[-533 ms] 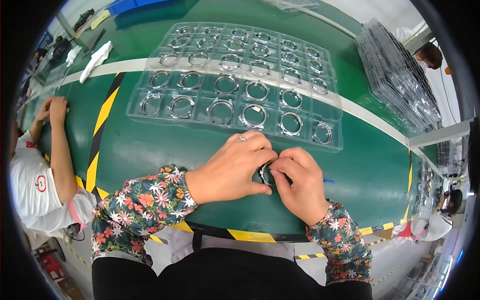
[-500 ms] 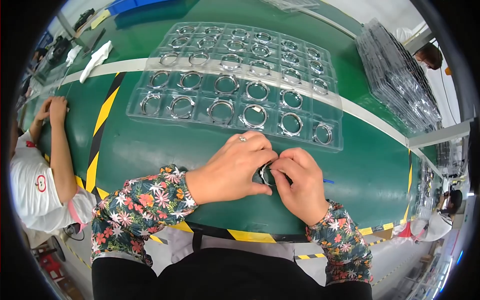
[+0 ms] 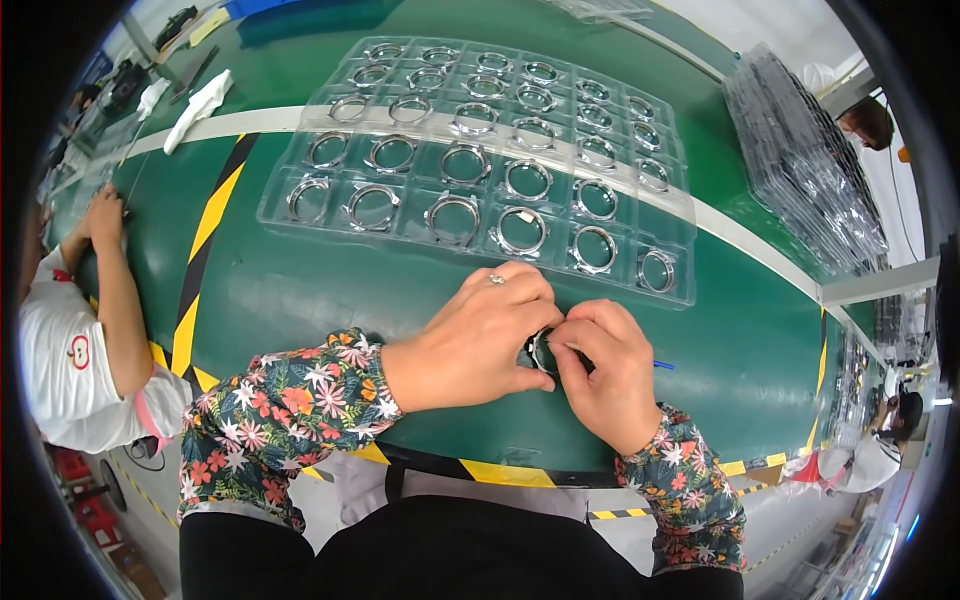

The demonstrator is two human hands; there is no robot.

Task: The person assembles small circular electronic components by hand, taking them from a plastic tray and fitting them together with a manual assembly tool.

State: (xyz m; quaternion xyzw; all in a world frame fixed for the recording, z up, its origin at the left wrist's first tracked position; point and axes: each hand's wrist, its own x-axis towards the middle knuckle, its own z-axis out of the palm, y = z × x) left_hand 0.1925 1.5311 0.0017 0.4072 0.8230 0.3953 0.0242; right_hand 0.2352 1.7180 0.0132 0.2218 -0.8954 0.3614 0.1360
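Observation:
My left hand (image 3: 482,335) is closed around a small silver ring-shaped watch case (image 3: 541,352), held on edge between thumb and fingers just above the green table. From the other side, my right hand (image 3: 607,368) pinches its fingers together at the ring's edge; what they grip is hidden. A thin blue rod end (image 3: 664,365) sticks out past the right hand, and I cannot tell whether that hand holds it. Beyond both hands lies a clear plastic tray (image 3: 400,243) with rows of similar watch cases (image 3: 521,231), one bearing a small pale tag.
Stacked clear trays (image 3: 800,160) stand at the far right. A white cloth (image 3: 198,110) and a blue bin (image 3: 262,5) are at the far left. Another person's arm (image 3: 118,300) rests on the table at left. Black-and-yellow tape (image 3: 208,245) marks the table (image 3: 300,275).
The view has shifted slightly, so the tray sits a little further right. Both my hands keep their hold at the watch case, with only small finger movement.

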